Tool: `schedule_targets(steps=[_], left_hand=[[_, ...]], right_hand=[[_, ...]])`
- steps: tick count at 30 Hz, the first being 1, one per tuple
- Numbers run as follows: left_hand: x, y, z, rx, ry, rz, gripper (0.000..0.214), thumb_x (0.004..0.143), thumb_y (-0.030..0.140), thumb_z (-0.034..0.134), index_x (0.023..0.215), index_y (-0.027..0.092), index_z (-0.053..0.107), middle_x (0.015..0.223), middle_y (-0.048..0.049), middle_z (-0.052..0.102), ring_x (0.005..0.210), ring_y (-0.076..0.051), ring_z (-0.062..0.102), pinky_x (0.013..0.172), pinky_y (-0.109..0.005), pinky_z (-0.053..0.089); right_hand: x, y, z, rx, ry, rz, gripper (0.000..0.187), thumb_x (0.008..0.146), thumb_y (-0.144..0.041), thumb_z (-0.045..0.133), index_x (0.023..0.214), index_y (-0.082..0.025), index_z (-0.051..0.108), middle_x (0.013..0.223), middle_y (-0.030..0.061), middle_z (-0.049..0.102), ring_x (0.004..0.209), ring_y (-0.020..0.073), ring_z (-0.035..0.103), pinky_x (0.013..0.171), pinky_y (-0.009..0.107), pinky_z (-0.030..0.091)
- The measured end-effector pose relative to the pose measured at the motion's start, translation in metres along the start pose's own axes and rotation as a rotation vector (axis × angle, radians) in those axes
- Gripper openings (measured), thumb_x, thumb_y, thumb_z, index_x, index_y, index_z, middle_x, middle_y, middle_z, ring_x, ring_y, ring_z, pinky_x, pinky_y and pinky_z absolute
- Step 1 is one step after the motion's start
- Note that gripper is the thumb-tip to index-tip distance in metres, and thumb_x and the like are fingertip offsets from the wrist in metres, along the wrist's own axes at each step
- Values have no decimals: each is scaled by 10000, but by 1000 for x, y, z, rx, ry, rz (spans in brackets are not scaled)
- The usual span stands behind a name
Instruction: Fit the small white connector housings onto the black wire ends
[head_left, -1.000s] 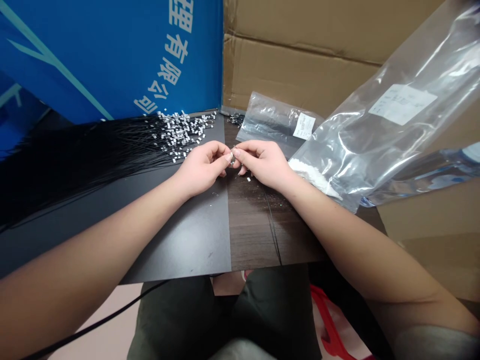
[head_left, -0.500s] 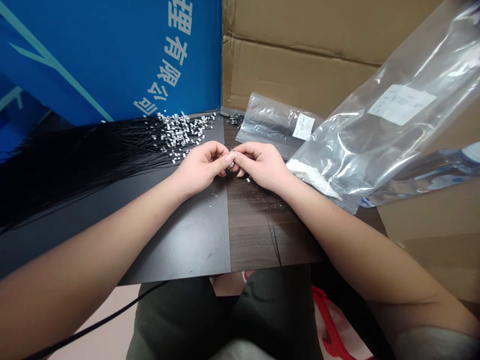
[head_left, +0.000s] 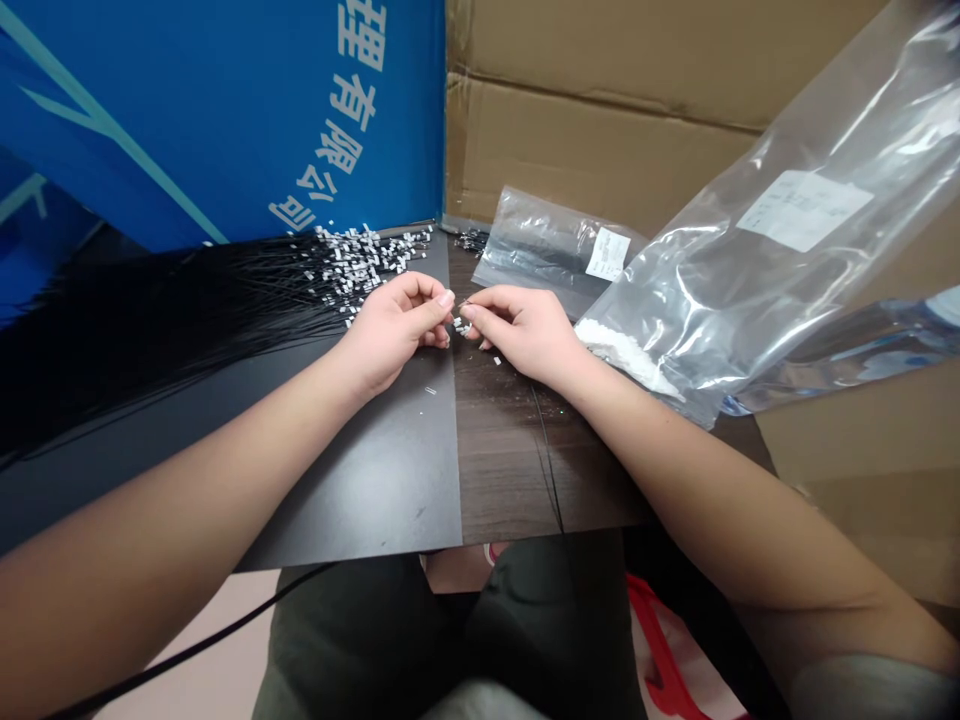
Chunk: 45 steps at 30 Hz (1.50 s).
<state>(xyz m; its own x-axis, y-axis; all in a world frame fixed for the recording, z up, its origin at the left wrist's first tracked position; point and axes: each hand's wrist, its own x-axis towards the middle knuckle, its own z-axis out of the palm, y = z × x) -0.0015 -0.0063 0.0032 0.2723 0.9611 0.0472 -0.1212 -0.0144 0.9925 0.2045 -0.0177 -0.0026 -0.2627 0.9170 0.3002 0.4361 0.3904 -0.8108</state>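
My left hand (head_left: 401, 325) is closed in a pinch, thumb against index finger; whatever it may hold is too small to make out. Just to its right, a small gap away, my right hand (head_left: 517, 325) pinches a tiny dark wire end at its fingertips. A thin black wire (head_left: 551, 465) comes out from under that hand and runs down over the table's front edge. Small white connector housings (head_left: 460, 325) lie on the table between and below the fingertips. One loose white housing (head_left: 497, 361) sits under my right hand.
Left, a large bundle of black wires (head_left: 150, 310) ends in many white connectors (head_left: 360, 255). A clear labelled bag (head_left: 547, 240) lies behind my right hand. A bigger plastic bag (head_left: 720, 270) holds white pieces (head_left: 626, 352). A blue panel (head_left: 225, 100) and cardboard (head_left: 600, 130) stand behind.
My hands have come apart: the left has drawn back slightly left and up from the right fingertips. White housings now show in the gap. The right hand has barely moved.
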Motion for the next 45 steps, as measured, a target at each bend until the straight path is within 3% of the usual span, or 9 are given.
schedule_targets(steps=[10, 21, 29, 33, 38, 42, 45], left_hand=[[2, -6, 0, 47, -8, 96, 454, 772, 478, 988, 893, 189, 658, 813, 4, 690, 617, -97, 652, 574, -214, 526], [0, -10, -1, 427, 0, 261, 269, 945, 433, 803, 923, 218, 643, 773, 0, 674, 632, -154, 650, 586, -279, 511], [-7, -5, 2, 601, 32, 335, 188, 985, 403, 714, 967, 226, 654, 879, -20, 703, 763, -181, 642, 682, -307, 512], [-9, -3, 2, 659, 18, 374, 146, 1001, 365, 673, 974, 223, 655, 909, -28, 702, 824, -201, 643, 727, -320, 503], [-10, -1, 2, 631, 25, 393, 102, 998, 321, 668, 965, 226, 652, 888, -31, 689, 838, -213, 642, 750, -326, 497], [-11, 3, 4, 559, 24, 386, 106, 977, 313, 711, 956, 227, 653, 876, -21, 682, 797, -199, 648, 719, -316, 498], [-10, 6, 5, 432, 19, 362, 155, 990, 340, 716, 938, 227, 622, 847, -13, 656, 716, -174, 638, 668, -306, 505]], right_hand=[[-2, -13, -4, -402, -46, -83, 256, 1092, -317, 625, 1016, -220, 849, 939, 27, 845, 838, 203, 737, 788, 317, 454], [-4, -30, -2, -739, -139, 9, 371, 1149, -349, 492, 1202, -250, 845, 1141, 62, 870, 1028, 281, 785, 805, 355, 422], [-6, -34, 2, -796, -131, 1, 388, 1127, -329, 481, 1064, -219, 847, 977, 76, 855, 872, 263, 755, 708, 366, 342], [-6, -31, 5, -693, -115, -22, 360, 1098, -297, 519, 939, -211, 830, 886, 58, 834, 804, 242, 723, 710, 361, 350], [-8, -32, 2, -372, -93, -25, 335, 1057, -280, 592, 776, -207, 761, 792, 20, 805, 733, 189, 698, 733, 323, 442], [-8, -34, 0, 52, -138, 168, 244, 1018, -324, 683, 840, -187, 778, 727, 19, 785, 558, 131, 629, 566, 261, 462], [-4, -34, -2, 388, -192, 329, 243, 972, -372, 783, 860, -158, 754, 720, 49, 789, 433, 93, 561, 406, 217, 379]])
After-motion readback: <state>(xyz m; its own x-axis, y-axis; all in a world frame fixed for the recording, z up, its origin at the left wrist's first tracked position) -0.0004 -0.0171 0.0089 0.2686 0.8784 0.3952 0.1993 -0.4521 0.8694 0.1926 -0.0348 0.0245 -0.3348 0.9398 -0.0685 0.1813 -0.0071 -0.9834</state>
